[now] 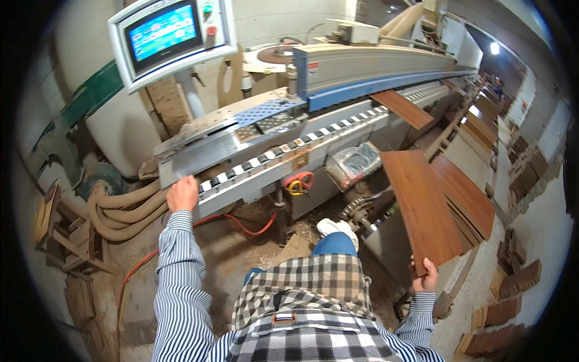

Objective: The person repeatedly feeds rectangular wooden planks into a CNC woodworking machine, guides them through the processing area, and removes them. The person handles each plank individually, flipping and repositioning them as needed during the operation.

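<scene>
My right hand grips the near end of a reddish-brown wood-grain board, its thumb on the face. The board is held tilted beside a stack of similar boards at the right. At the left, my left hand is closed over the near end of the machine's roller rail; its fingertips are partly hidden. Black and white rollers run along this rail. Farther along the machine, another brown board sticks out from under the long beige and blue beam.
A control panel with a lit screen stands at the upper left. Thick hoses and a red cable lie low at the left. A clear-covered box hangs on the machine's front. Board stacks line the right-hand wall.
</scene>
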A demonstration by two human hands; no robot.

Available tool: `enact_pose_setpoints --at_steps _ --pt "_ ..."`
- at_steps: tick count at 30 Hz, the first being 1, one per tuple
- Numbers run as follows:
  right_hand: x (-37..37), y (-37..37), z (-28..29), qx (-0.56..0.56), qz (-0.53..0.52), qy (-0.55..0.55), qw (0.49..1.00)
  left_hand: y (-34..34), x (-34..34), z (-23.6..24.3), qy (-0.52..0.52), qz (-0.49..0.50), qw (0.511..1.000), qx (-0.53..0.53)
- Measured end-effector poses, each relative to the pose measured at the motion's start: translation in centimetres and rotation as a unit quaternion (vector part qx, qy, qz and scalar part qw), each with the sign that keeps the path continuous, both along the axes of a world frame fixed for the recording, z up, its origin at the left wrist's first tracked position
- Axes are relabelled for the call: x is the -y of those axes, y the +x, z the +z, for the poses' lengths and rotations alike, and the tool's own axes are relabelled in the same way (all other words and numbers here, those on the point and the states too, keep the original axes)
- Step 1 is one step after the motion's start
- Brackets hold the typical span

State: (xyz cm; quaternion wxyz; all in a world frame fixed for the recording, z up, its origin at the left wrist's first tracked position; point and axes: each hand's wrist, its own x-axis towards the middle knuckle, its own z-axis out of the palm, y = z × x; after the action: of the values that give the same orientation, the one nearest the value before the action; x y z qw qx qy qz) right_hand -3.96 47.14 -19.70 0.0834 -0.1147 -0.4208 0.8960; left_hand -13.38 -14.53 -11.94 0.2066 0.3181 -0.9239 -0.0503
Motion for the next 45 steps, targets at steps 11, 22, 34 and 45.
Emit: enact_pose_setpoints --at_steps 11,22,34,45 --pt "19.6 -7.3 0.9 -0.007 0.286 -0.010 0.958 0.2 -0.2 0.3 0.011 -0.015 1.000 -0.025" --pt "33.4 -8.4 4.9 -0.048 0.615 0.008 0.787 0.4 0.3 -0.2 0.007 -0.013 0.999 -0.039" --pt "36.1 -8.8 2.8 -0.148 0.521 0.202 0.816 0.4 0.0 0.2 0.014 -0.017 0.999 -0.034" --pt "33.6 -10.1 2.2 -0.153 0.471 0.164 0.853 0.4 -0.1 0.1 0.011 -0.011 0.999 -0.036"
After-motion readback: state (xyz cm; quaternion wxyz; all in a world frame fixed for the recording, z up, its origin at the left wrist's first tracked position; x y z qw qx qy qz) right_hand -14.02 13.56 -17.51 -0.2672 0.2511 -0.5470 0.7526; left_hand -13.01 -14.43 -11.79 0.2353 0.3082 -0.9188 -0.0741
